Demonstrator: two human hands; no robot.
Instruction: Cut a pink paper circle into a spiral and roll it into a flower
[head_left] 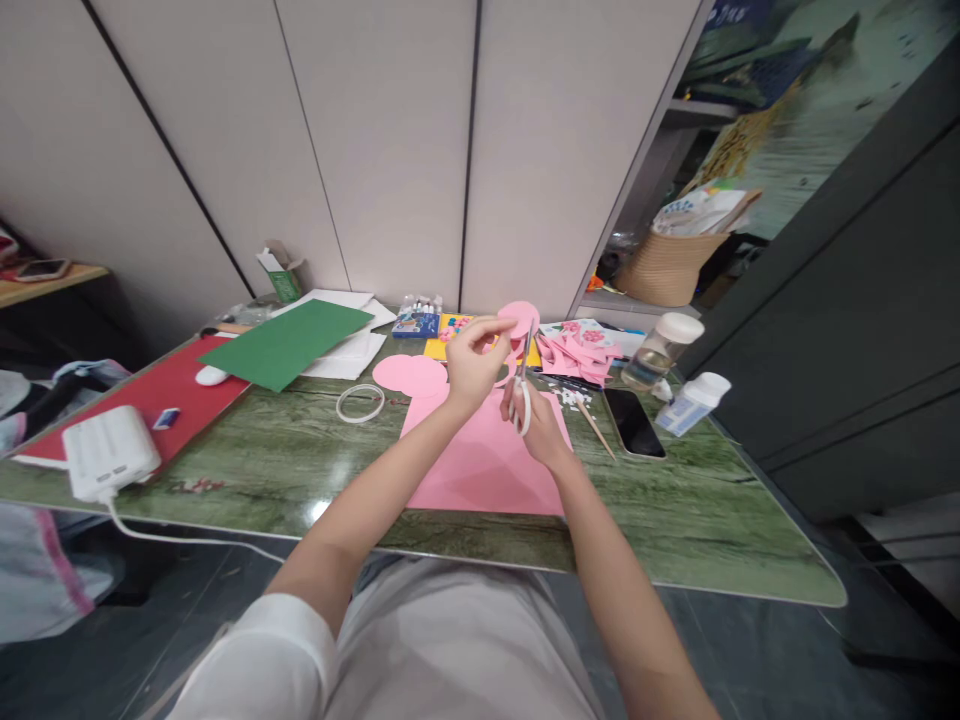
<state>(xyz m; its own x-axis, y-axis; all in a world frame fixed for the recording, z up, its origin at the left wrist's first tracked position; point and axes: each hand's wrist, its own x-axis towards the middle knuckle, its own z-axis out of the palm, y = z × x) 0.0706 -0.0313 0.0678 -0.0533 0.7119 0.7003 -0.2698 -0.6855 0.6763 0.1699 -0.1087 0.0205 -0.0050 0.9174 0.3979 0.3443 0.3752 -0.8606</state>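
My left hand (471, 358) pinches a small pink paper piece (519, 318) and holds it up over the table. My right hand (531, 412) grips white-handled scissors (524, 385), blades pointing up into that pink piece. Under both hands lies a large pink sheet (484, 465) on the green marble-look table (300, 460). Pink cut-out circles (409, 375) lie just left of my left wrist.
A roll of clear tape (360, 403), green sheet (285, 342), red sheet (176, 390) and white power bank (110, 452) lie to the left. A phone (634, 422), wooden stick (595, 425), two bottles (662, 350) and folded pink papers (577, 352) sit on the right.
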